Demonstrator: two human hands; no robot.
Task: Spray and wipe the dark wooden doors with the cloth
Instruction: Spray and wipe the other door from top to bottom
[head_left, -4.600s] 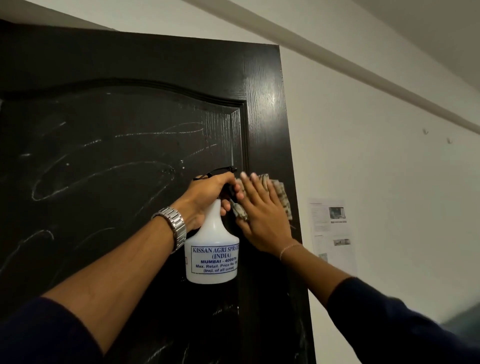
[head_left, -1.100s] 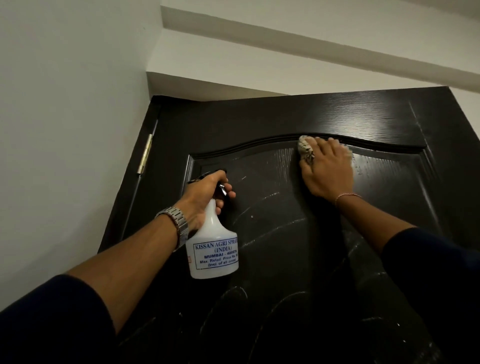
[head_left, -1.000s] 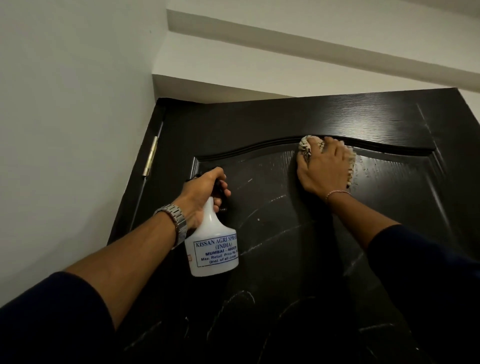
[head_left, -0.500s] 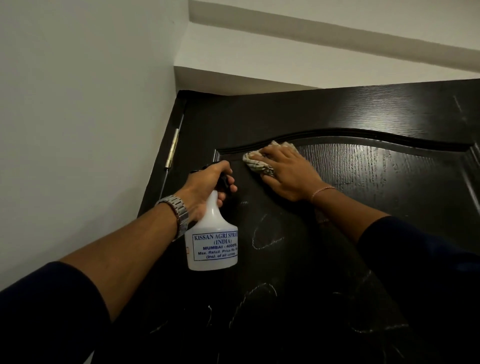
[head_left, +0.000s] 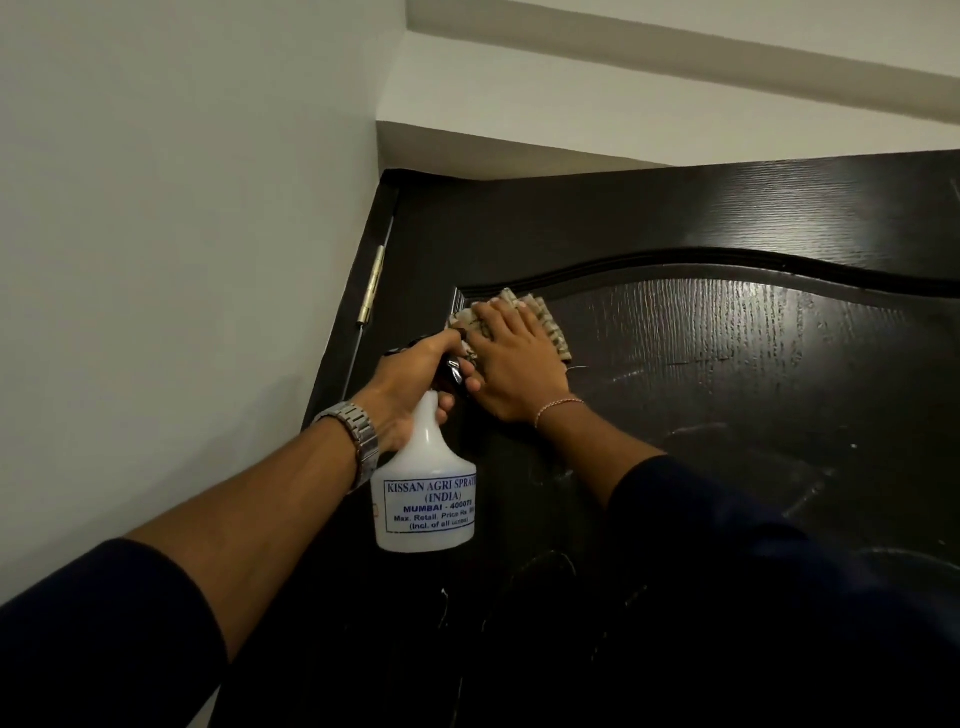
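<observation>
Two hands work at the upper left corner of the dark wooden door (head_left: 675, 249). The right hand (head_left: 511, 364) lies flat, its fingers (head_left: 498, 317) straight and pressing the patterned cloth (head_left: 545, 322) against the recessed panel, just under the curved moulding (head_left: 727, 257). The cloth shows past the fingertips and along the hand's right edge. The left hand (head_left: 415, 374) grips the neck of the white spray bottle (head_left: 426, 499), its fingers curled round the dark trigger head; the bottle hangs below the fist, label facing the camera, in front of the door's left stile. The two hands touch at the thumb side, so the bottle's head crowds the cloth's left edge. A metal watch (head_left: 353, 431) sits on the left wrist, a thin bracelet (head_left: 558, 405) on the right. A brass hinge (head_left: 373, 286) runs beside the white wall (head_left: 182, 208). Pale smears mark the panel lower down.
</observation>
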